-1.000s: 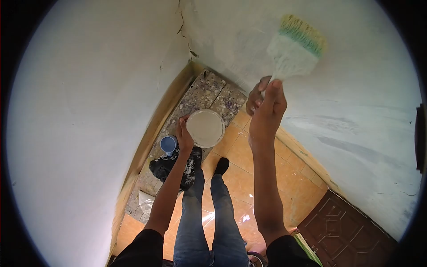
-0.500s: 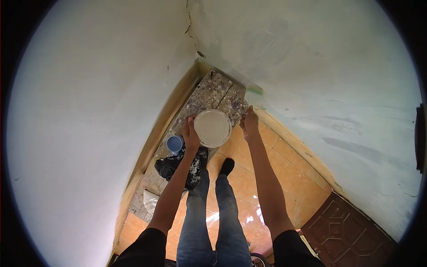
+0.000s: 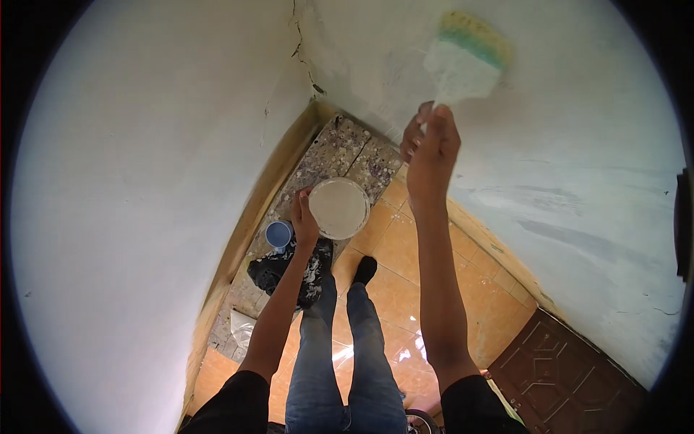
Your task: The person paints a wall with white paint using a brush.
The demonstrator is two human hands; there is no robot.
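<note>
My right hand is raised and grips the handle of a wide paintbrush with green-yellow bristle tips, its head pressed against the pale wall on the right. My left hand holds a round white container of off-white paint by its left rim, at waist height above the floor. My legs in blue jeans and a dark foot show below it.
Two pale walls meet at a cracked corner. On the orange tile floor lie a speckled board, a blue cup, a black paint-stained cloth and a clear plastic bag. A dark wooden door is at lower right.
My right hand swept the brush down low near the floor half a second ago and has come back up high on the right wall. The paint container has stayed about where it was.
</note>
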